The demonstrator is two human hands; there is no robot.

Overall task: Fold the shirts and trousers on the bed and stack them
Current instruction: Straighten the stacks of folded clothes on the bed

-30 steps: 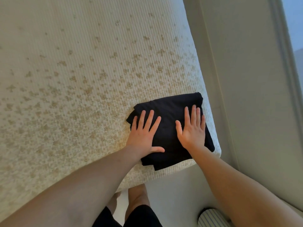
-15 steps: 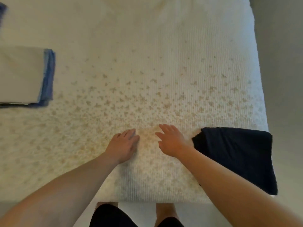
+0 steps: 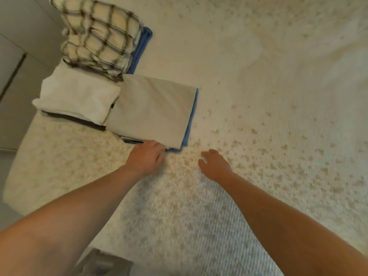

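The left hand (image 3: 146, 158) reaches the near edge of the flat grey folded cloth (image 3: 153, 110), fingers tucked at it, maybe to lift the pile. The right hand (image 3: 215, 165) hovers loose, holding nothing, over the speckled cream bed (image 3: 258, 136). Farther back sit the white folded cloth (image 3: 77, 98) and checked cream cloth (image 3: 99, 34).
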